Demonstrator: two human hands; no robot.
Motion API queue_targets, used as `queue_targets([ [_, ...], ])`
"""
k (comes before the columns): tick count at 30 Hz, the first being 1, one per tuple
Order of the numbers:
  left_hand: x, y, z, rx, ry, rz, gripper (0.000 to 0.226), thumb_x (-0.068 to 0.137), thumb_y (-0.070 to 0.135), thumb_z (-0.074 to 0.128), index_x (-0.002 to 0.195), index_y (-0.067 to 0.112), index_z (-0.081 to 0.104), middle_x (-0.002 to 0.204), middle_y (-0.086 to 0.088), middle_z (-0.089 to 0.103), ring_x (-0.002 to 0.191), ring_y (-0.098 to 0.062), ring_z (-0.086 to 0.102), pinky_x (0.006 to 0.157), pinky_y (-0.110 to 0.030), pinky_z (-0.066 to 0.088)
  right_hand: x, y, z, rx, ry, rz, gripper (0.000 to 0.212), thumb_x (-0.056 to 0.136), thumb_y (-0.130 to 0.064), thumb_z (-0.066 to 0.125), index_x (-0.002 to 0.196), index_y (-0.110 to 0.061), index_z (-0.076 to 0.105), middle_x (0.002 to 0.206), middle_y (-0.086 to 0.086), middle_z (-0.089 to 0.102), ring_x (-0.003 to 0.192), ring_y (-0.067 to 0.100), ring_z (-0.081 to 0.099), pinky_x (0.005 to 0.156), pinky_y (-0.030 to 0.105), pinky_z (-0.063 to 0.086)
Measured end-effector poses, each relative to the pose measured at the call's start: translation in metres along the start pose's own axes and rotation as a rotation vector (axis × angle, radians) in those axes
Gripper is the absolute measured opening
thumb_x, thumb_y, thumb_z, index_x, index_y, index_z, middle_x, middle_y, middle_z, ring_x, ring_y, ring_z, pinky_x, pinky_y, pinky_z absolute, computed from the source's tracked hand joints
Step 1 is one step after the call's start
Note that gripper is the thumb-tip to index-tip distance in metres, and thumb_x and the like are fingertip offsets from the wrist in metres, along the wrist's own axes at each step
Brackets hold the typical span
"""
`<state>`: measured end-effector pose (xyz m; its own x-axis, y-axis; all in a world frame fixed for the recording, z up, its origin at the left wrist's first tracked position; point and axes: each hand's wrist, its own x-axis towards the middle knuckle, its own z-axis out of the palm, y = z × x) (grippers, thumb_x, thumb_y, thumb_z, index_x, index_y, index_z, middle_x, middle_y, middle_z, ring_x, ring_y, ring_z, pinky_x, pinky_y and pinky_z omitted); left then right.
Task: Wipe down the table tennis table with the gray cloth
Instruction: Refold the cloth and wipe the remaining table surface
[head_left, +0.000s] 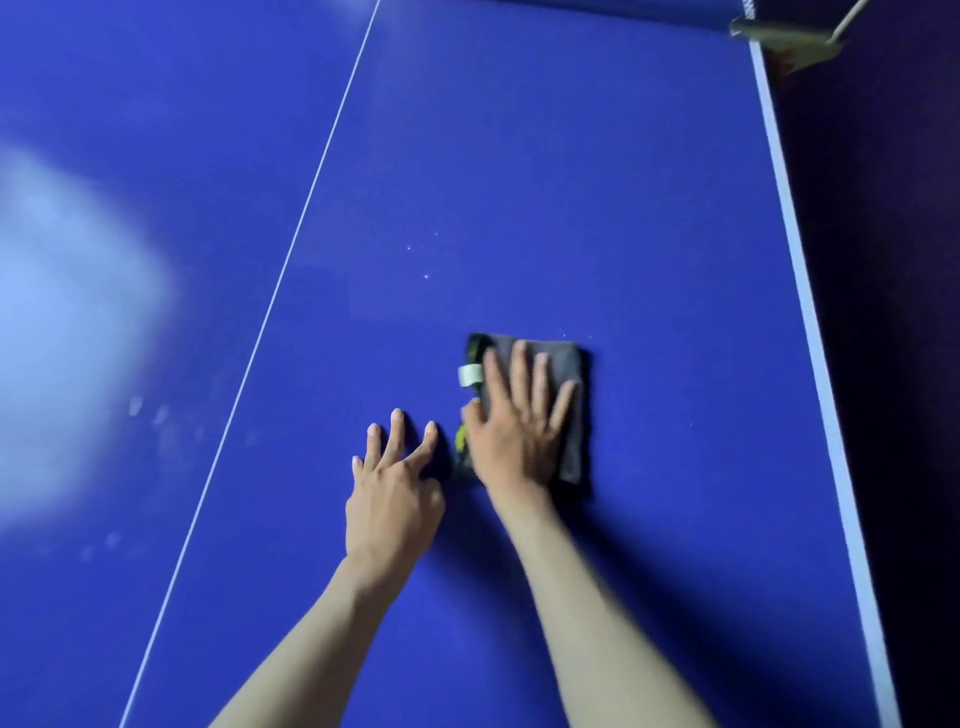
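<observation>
A folded gray cloth (575, 415) with a white tag and a green-black edge lies flat on the blue table tennis table (571, 182), right of the white centre line. My right hand (519, 421) presses flat on the cloth with its fingers spread and straight. Just to the left of the cloth, my left hand (395, 478) rests on the bare table surface, fingers spread and touching the top with their tips.
A white centre line (291, 260) runs diagonally up the table. The white right edge of the table (800, 249) borders dark floor. A net post and clamp (779, 31) sit at the top right corner. A bright glare patch (67, 312) covers the left side. Small white specks (426, 276) dot the surface ahead of the cloth.
</observation>
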<state>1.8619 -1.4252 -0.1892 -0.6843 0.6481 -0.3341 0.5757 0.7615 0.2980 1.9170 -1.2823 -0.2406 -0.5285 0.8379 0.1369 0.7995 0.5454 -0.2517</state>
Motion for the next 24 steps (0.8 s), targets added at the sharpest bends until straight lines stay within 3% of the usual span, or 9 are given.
queue_targets([
  [3,-0.001,0.000,-0.004,-0.049,0.023,-0.013,0.070,0.089,0.009,0.047,0.151,0.040,0.041,0.162,0.006,0.023,0.143,-0.022,0.017,0.112,-0.052,0.040,-0.009,-0.026,0.000,0.021,-0.104,-0.122,0.071,0.090,-0.052,0.037,0.159,-0.037,0.038,0.170,-0.002,0.029,0.158,0.026,0.022,0.125,0.063,0.009],
  [6,0.001,0.002,-0.008,-0.002,0.006,-0.033,0.065,0.093,0.012,0.047,0.149,0.044,0.042,0.161,0.009,0.026,0.139,-0.021,0.025,0.088,-0.044,0.050,-0.008,0.001,-0.006,0.031,-0.112,-0.202,0.069,0.091,-0.053,0.041,0.158,-0.039,0.039,0.170,-0.004,0.027,0.158,0.023,0.022,0.126,0.059,0.011],
  [7,0.003,0.004,-0.011,0.024,-0.012,-0.053,0.062,0.094,0.015,0.047,0.149,0.044,0.042,0.162,0.008,0.027,0.140,-0.022,0.028,0.087,-0.043,0.049,-0.009,0.016,-0.010,0.025,-0.103,-0.223,0.068,0.090,-0.052,0.044,0.157,-0.040,0.041,0.170,-0.003,0.027,0.158,0.023,0.023,0.126,0.058,0.012],
  [10,0.005,0.025,-0.018,0.111,0.012,-0.100,0.050,0.096,0.019,0.051,0.144,0.032,0.054,0.156,0.003,0.040,0.139,-0.028,0.035,0.099,-0.046,0.042,-0.009,0.074,-0.024,0.038,-0.058,-0.173,0.066,0.087,-0.049,0.047,0.153,-0.042,0.048,0.169,0.006,0.029,0.156,0.028,0.027,0.126,0.057,0.016],
  [13,0.004,0.071,-0.008,0.125,0.074,0.009,0.045,0.093,0.017,0.054,0.137,0.025,0.060,0.158,-0.002,0.040,0.139,-0.029,0.037,0.102,-0.045,0.039,-0.006,0.149,-0.040,-0.020,-0.048,-0.101,0.065,0.089,-0.045,0.048,0.154,-0.040,0.047,0.169,0.011,0.028,0.157,0.030,0.025,0.126,0.058,0.018],
  [16,0.005,0.124,0.011,0.071,0.004,0.173,0.061,0.094,0.019,0.052,0.151,0.036,0.044,0.167,-0.001,0.026,0.148,-0.025,0.030,0.113,-0.042,0.034,0.005,0.232,-0.058,-0.052,-0.031,-0.017,0.063,0.091,-0.042,0.044,0.154,-0.033,0.048,0.167,0.010,0.033,0.156,0.028,0.028,0.125,0.058,0.021],
  [19,0.007,0.153,0.025,0.079,-0.127,0.201,0.068,0.097,0.024,0.049,0.158,0.043,0.026,0.171,0.003,0.010,0.155,-0.023,0.013,0.121,-0.042,0.024,0.016,0.300,-0.078,-0.045,0.004,0.111,0.060,0.092,-0.036,0.040,0.151,-0.027,0.052,0.163,0.011,0.040,0.153,0.030,0.033,0.122,0.059,0.025],
  [21,0.007,0.155,0.031,0.092,-0.185,0.201,0.073,0.094,0.021,0.050,0.158,0.044,0.024,0.171,0.003,0.004,0.155,-0.023,0.005,0.121,-0.043,0.023,0.017,0.315,-0.080,-0.011,0.039,0.154,0.057,0.093,-0.031,0.040,0.147,-0.023,0.057,0.161,0.012,0.043,0.150,0.032,0.037,0.121,0.058,0.027],
  [24,0.005,0.154,0.031,0.096,-0.215,0.199,0.079,0.090,0.017,0.050,0.159,0.043,0.021,0.170,0.004,0.000,0.153,-0.023,0.001,0.122,-0.046,0.018,0.019,0.283,-0.071,0.088,0.108,0.236,0.057,0.091,-0.029,0.040,0.144,-0.020,0.061,0.160,0.010,0.045,0.148,0.034,0.041,0.122,0.057,0.026],
])
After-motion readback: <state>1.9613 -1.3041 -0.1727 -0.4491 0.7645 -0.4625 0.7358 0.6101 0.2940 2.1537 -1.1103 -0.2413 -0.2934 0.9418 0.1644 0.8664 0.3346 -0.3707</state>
